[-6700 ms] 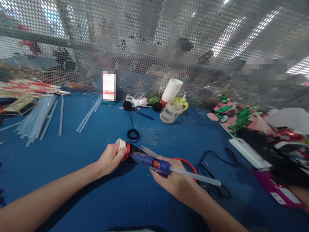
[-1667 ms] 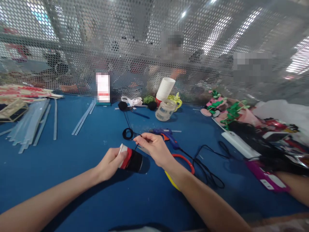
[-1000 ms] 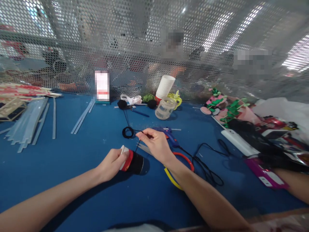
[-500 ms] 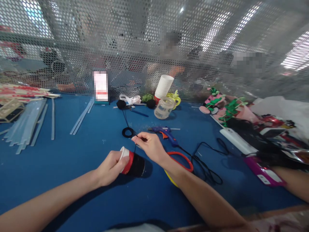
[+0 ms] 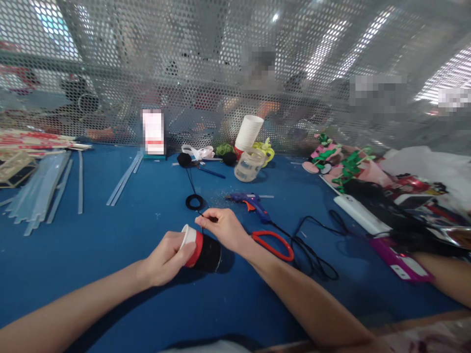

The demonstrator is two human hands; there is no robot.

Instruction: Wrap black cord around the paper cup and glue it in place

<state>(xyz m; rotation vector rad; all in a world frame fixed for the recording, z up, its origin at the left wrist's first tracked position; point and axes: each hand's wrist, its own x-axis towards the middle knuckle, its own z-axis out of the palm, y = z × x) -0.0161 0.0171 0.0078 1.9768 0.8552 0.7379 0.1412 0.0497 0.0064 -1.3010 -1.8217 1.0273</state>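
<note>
My left hand (image 5: 167, 257) is wrapped round the white rim end of a paper cup (image 5: 200, 249), which lies tilted with its base to the right. The cup has a red band and a black wrapped lower part. Just above it, my right hand (image 5: 221, 225) pinches black yarn running to the cup. A black ring of yarn (image 5: 194, 202) lies on the blue table beyond my fingertips, with strands leading back to a black yarn ball (image 5: 184, 159).
A blue glue gun (image 5: 253, 203) with a black cable lies right of centre, near orange-red handles (image 5: 274, 245). Behind stand a clear jar (image 5: 249, 165) and stacked cups (image 5: 249, 132). Glue sticks (image 5: 46, 186) lie left; a power strip (image 5: 362, 214) and another person's arm (image 5: 447, 277) are right.
My right hand has moved slightly left and down toward the cup, still pinching the yarn. My left hand keeps its hold on the cup, nearly unmoved.
</note>
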